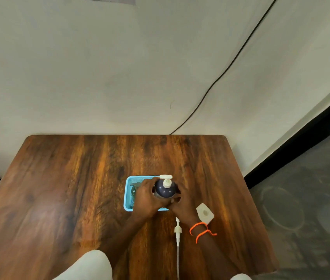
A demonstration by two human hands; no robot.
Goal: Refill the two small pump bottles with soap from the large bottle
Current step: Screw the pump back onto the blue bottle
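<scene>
Both hands close around a dark navy, round-shouldered plastic bottle (165, 190) with a white pump head, which stands upright between them. The left hand (147, 196) curls its fingers round the bottle's left side; the right hand (181, 201) wraps the right side, its fingers partly hidden behind the bottle.

Under and beyond the left hand sits a light blue rectangular plastic basket (128, 190); the bottle's base is hidden, so whether it stands in the basket or is held above it cannot be told.

Near the right wrist, on its left, a loose white pump with a long clear dip tube (177, 232) lies flat on the brown wooden table (69, 188). Just right of that wrist lies a small white flat piece with a hole (205, 212). Orange beaded bands (199, 229) circle the right wrist.
</scene>
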